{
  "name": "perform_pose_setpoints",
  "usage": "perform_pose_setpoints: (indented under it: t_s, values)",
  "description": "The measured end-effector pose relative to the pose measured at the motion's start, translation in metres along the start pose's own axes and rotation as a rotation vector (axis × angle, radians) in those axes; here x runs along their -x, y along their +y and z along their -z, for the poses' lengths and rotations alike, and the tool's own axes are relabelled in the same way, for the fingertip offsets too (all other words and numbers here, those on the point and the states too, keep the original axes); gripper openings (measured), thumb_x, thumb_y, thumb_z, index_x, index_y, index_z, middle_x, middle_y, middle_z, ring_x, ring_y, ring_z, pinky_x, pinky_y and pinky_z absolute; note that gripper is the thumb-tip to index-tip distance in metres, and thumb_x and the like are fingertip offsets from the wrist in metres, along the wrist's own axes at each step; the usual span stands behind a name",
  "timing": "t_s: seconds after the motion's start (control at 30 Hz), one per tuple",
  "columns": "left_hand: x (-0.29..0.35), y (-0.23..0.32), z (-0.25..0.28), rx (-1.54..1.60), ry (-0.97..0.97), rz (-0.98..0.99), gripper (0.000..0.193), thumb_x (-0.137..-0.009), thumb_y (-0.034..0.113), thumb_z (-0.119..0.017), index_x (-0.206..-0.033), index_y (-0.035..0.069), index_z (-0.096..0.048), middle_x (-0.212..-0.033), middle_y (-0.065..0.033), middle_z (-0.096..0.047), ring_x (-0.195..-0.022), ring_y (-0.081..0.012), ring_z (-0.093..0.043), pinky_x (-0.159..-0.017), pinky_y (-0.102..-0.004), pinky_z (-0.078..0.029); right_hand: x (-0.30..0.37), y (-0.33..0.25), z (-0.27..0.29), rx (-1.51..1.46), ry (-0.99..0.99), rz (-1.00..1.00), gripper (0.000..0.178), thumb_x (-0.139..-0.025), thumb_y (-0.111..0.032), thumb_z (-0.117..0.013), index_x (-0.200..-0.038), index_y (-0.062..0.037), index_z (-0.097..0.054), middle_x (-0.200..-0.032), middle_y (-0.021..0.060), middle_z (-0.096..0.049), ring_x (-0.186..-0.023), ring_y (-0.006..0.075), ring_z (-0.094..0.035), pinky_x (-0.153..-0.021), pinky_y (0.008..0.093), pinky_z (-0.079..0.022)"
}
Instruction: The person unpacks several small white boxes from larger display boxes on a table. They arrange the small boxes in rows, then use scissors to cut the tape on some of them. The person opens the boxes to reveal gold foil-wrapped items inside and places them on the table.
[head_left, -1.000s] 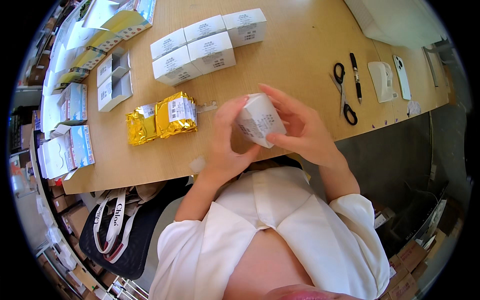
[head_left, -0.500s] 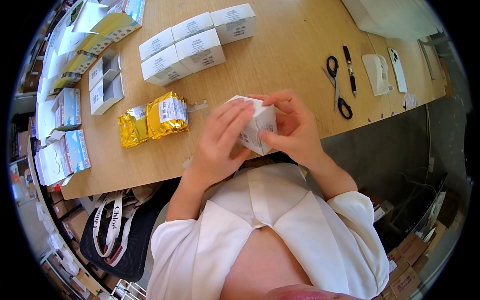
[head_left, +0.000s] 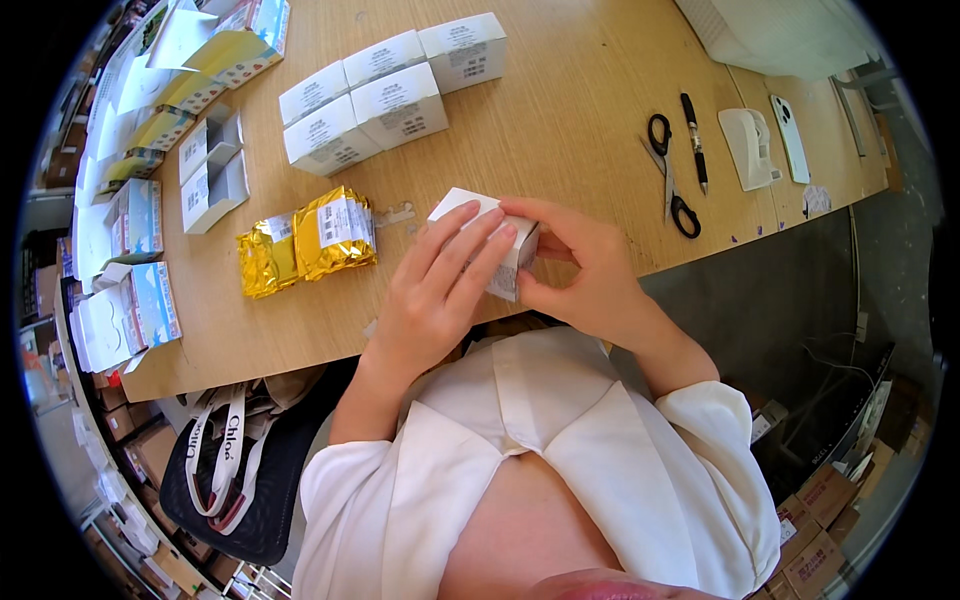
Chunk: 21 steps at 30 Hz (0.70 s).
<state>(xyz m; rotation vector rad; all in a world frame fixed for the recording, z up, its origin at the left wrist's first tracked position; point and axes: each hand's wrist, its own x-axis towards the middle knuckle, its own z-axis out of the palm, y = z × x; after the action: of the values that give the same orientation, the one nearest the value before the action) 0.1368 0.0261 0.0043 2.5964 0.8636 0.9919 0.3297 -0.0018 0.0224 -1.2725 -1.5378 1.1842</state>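
Note:
A small white carton (head_left: 468, 203) is held between my two hands near the table's front edge. My left hand (head_left: 440, 270) lies over its left side and top, fingers across the lid. With thumb and fingers, my right hand (head_left: 580, 262) grips the right side. To the left lie two stacks of shiny gold foil packets (head_left: 335, 257) with white labels. Beyond them stand several closed white cartons (head_left: 400, 105) with printed labels, grouped in two rows. Two open white cartons (head_left: 213, 190) rest left of the group.
Colourful open display boxes (head_left: 150, 300) line the table's left edge. On the right lie black-handled scissors (head_left: 670, 175), a black pen (head_left: 694, 140), a white tape dispenser (head_left: 750, 150) and a phone (head_left: 790, 135). A translucent bin (head_left: 780, 35) stands at the far right; a dark bag (head_left: 240, 480) sits below the table.
The white carton has turned and tipped in my hands, showing more of its top. My left fingers have slid across the lid, and my right hand has shifted slightly.

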Motion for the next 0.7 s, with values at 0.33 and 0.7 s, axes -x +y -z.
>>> perform_pose_setpoints:
  t_s: [0.33,0.7]
  values:
    - [0.0,-0.016,0.005,0.093,-0.002,0.074,0.074,-0.056,-0.009,-0.071,-0.126,0.002,-0.051,-0.127,-0.0149,-0.055,-0.12,-0.0371,-0.052,-0.101,-0.0452,-0.043,-0.005,-0.002,0.003,-0.04,-0.044,0.083,0.056,-0.078,0.007,-0.062,-0.132,-0.0027,-0.05,-0.133,0.0118,-0.052,-0.114,0.0197,-0.057,-0.097,0.0341,-0.048]
    - [0.019,-0.01,-0.03,0.712,0.151,0.553,0.09,-0.059,-0.002,-0.082,-0.134,0.005,-0.033,-0.134,-0.0145,-0.045,-0.127,-0.0284,-0.046,-0.108,-0.0409,-0.036,-0.012,0.028,0.019,-0.626,0.18,-0.19,0.045,-0.09,0.003,-0.053,-0.133,-0.007,-0.048,-0.122,0.0124,-0.059,-0.103,0.0154,-0.061,-0.083,0.0274,-0.052]
